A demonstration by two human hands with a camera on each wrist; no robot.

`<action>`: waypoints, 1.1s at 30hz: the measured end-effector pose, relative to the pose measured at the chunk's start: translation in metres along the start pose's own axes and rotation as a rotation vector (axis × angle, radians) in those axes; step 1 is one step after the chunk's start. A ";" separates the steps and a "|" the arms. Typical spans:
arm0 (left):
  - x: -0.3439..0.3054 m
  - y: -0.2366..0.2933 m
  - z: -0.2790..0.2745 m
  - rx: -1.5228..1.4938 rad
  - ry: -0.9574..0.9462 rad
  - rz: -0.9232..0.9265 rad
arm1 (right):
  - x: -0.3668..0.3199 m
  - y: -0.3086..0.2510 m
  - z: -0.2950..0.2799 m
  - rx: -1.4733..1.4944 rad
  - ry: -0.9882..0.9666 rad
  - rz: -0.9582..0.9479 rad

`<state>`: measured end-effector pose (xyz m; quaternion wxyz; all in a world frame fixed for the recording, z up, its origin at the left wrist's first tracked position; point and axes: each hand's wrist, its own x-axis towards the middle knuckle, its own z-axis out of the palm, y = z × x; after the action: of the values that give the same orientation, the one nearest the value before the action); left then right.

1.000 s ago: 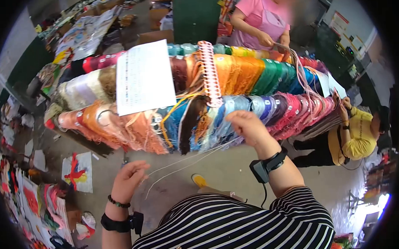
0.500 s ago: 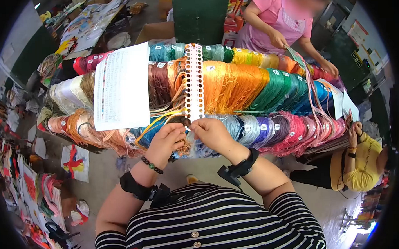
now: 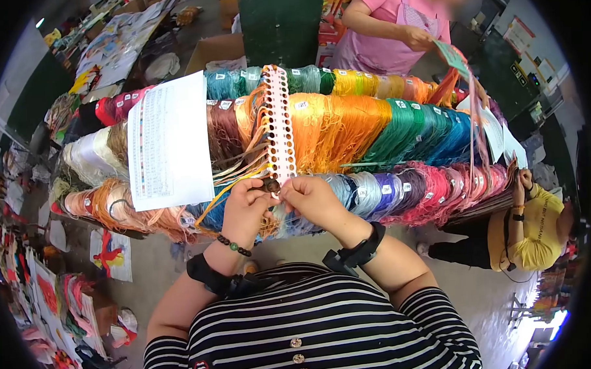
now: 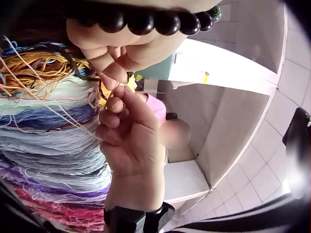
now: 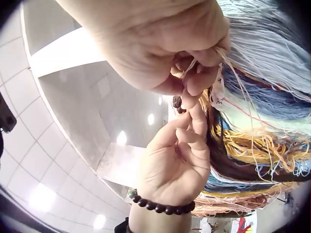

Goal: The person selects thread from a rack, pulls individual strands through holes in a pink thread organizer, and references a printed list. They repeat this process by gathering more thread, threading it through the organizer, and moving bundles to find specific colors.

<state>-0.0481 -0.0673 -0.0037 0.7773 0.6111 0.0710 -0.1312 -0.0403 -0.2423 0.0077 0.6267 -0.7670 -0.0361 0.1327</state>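
A long pale pink thread card (image 3: 281, 136) with holes down both sides lies across the rows of thread skeins, and coloured threads hang from its left side. My left hand (image 3: 240, 216) pinches the card's near end, beside a dark brown thread loop (image 3: 271, 185). Close against it, my right hand (image 3: 317, 202) pinches a thin cream thread (image 5: 245, 94) between thumb and curled fingers. The thread's loose length trails down over the skeins in the right wrist view. Both hands' fingertips meet at the card's end, which they partly hide.
Labelled skeins (image 3: 355, 127) in many colours fill the rack. A printed sheet (image 3: 170, 143) lies on them at left. Across the rack stands a person in pink (image 3: 384, 32) with a green card (image 3: 452, 57); a person in yellow (image 3: 535, 231) works at the right end.
My hands, apart in front of the rack with the thread stretched between them, have come together at the card's near end. The person in pink has raised the green card.
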 end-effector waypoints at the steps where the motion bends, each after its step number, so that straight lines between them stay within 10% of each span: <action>1: 0.001 0.001 -0.001 -0.001 -0.011 0.004 | 0.001 -0.002 0.001 -0.009 -0.004 0.003; 22: 0.004 0.008 -0.018 0.165 -0.094 0.126 | 0.005 -0.040 0.013 -0.326 -0.015 0.029; 30: 0.004 0.019 -0.043 0.607 -0.011 0.338 | 0.016 0.001 0.025 0.013 -0.142 0.069; 33: -0.005 0.033 -0.054 0.345 -0.030 0.220 | 0.019 0.011 0.027 0.100 -0.153 0.059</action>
<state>-0.0406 -0.0067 0.0157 0.6717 0.7373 -0.0312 -0.0647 -0.0298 -0.2152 -0.0105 0.6554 -0.7231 -0.0545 0.2111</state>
